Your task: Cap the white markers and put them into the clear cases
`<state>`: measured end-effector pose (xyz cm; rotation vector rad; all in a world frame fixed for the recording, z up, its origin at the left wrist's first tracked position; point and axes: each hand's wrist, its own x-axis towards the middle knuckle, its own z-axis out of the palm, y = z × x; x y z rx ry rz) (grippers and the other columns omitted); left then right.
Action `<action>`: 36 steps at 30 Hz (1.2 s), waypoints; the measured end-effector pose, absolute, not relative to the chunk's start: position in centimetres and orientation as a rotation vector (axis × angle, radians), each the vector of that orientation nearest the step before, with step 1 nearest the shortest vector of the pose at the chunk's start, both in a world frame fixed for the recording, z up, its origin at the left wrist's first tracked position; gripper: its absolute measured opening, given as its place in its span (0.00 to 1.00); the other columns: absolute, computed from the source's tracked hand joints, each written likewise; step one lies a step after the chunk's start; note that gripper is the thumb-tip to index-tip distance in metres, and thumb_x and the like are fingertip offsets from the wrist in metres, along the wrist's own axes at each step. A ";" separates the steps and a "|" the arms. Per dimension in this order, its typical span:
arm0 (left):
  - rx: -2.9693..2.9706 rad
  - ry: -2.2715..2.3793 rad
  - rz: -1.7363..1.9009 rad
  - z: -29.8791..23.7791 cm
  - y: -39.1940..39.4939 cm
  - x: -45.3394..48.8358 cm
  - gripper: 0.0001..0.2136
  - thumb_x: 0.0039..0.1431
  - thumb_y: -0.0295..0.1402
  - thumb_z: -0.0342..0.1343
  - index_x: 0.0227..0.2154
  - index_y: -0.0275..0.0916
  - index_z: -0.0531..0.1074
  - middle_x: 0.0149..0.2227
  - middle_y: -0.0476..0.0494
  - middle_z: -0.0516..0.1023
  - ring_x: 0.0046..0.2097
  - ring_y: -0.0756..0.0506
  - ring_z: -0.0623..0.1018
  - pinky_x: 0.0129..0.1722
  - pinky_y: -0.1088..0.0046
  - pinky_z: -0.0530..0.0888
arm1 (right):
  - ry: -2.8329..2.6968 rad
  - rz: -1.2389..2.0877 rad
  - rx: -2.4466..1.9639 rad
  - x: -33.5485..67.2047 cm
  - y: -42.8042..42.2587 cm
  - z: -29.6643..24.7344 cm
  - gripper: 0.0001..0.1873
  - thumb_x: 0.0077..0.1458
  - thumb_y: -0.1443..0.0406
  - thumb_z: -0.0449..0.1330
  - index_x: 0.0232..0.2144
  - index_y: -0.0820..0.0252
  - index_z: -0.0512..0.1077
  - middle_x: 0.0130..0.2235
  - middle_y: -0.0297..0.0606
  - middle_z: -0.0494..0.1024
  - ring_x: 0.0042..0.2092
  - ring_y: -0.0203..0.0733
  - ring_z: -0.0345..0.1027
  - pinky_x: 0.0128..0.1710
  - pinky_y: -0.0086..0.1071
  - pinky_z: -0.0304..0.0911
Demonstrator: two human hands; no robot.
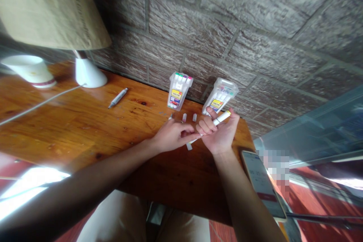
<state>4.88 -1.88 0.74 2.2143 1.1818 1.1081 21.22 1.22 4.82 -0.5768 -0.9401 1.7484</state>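
Note:
My right hand (217,136) is turned palm up, its fingers curled round a white marker (222,118) with a yellow end pointing up and right. My left hand (172,135) reaches in from the left, thumb and fingers pinched at the marker's lower end, beside the right fingers. Part of that end is hidden by the fingers. Just below them a small white piece (189,146) shows; whether it is loose cannot be made out. Two small marker caps, a left one (184,117) and a right one (194,117), stand on the wooden desk (136,121) beyond my hands.
Against the brick wall stand two clear marker cases, one left (178,92) and one right (219,96). A grey-white marker (118,98) lies to the left, near a lamp (89,73) with a cord and a paper cup (31,70). A phone (263,185) is at the right edge.

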 end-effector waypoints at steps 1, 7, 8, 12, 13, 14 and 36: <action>2.204 1.186 1.111 0.9 -1.9 4.8 0.15 0.62 0.44 0.56 0.27 0.40 0.78 0.22 0.50 0.77 0.22 0.53 0.68 0.26 0.77 0.61 | -0.948 1.751 -0.578 21.3 1.2 4.9 0.32 0.53 0.37 0.47 0.27 0.54 0.75 0.13 0.22 0.43 0.17 0.34 0.33 0.19 0.32 0.42; 2.191 1.169 1.119 1.4 -2.0 4.6 0.14 0.62 0.44 0.56 0.27 0.40 0.78 0.22 0.51 0.76 0.21 0.53 0.66 0.25 0.77 0.61 | -0.956 1.800 -0.538 21.5 1.2 5.2 0.32 0.52 0.35 0.47 0.22 0.55 0.68 0.13 0.21 0.43 0.17 0.32 0.30 0.18 0.31 0.39; 2.195 1.167 1.125 1.4 -2.0 4.5 0.15 0.62 0.44 0.56 0.26 0.40 0.77 0.21 0.51 0.75 0.21 0.53 0.66 0.25 0.76 0.60 | -0.942 1.796 -0.541 21.5 1.3 5.2 0.33 0.52 0.35 0.47 0.23 0.55 0.68 0.13 0.21 0.43 0.17 0.32 0.29 0.18 0.31 0.38; 2.219 1.183 1.152 1.5 -2.0 4.5 0.20 0.65 0.44 0.52 0.21 0.39 0.72 0.18 0.52 0.69 0.21 0.53 0.64 0.24 0.76 0.59 | -0.912 1.784 -0.586 21.7 1.4 5.0 0.33 0.52 0.34 0.47 0.25 0.54 0.70 0.13 0.21 0.43 0.18 0.33 0.29 0.18 0.31 0.38; 2.228 1.187 1.153 1.5 -2.0 4.5 0.21 0.65 0.44 0.51 0.20 0.39 0.71 0.17 0.52 0.68 0.21 0.53 0.64 0.24 0.76 0.59 | -0.916 1.788 -0.583 21.7 1.4 5.0 0.32 0.52 0.35 0.47 0.26 0.54 0.70 0.13 0.21 0.44 0.18 0.33 0.29 0.18 0.31 0.38; 2.236 1.192 1.152 1.5 -2.0 4.4 0.21 0.66 0.44 0.50 0.20 0.39 0.71 0.17 0.52 0.67 0.21 0.52 0.64 0.25 0.76 0.59 | -0.923 1.793 -0.568 21.7 1.4 5.0 0.31 0.52 0.35 0.48 0.26 0.54 0.70 0.13 0.21 0.44 0.18 0.33 0.29 0.18 0.31 0.38; 2.328 1.079 1.000 1.4 -2.1 4.4 0.18 0.66 0.41 0.50 0.22 0.38 0.67 0.19 0.52 0.67 0.23 0.53 0.66 0.26 0.76 0.60 | -1.022 1.793 -0.443 21.7 0.9 5.7 0.29 0.56 0.37 0.46 0.26 0.52 0.67 0.20 0.27 0.47 0.23 0.38 0.39 0.27 0.35 0.49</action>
